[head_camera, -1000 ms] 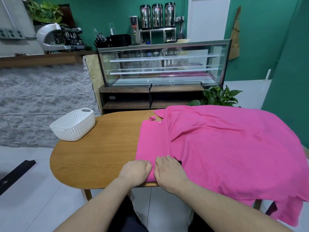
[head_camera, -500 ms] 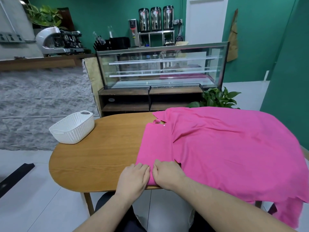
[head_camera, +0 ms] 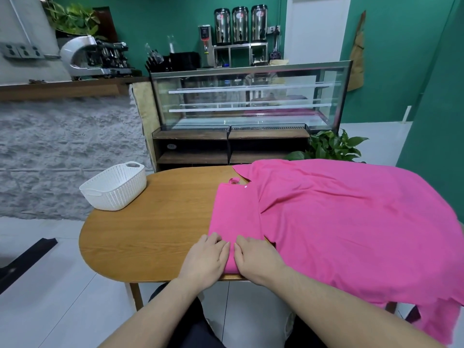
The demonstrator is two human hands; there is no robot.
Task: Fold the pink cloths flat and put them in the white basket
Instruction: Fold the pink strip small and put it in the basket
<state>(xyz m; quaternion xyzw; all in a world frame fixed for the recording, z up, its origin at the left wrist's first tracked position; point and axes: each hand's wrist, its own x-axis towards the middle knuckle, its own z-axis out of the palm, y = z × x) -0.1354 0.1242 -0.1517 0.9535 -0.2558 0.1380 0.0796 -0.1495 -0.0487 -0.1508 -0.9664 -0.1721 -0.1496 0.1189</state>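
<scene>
Two hands, left hand [head_camera: 204, 259] and right hand [head_camera: 256, 258], were pressed with fingers together on the pink cloth [head_camera: 326, 222]; folding was underway, the basket [head_camera: 114, 188] unfilled.

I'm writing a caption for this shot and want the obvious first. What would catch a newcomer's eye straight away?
The big pink cloth draped over the right half of the wooden table, spilling off its right edge. Next, the left hand and right hand side by side at the near edge, on a folded pink piece. Then the white basket at the table's far left end.
</scene>
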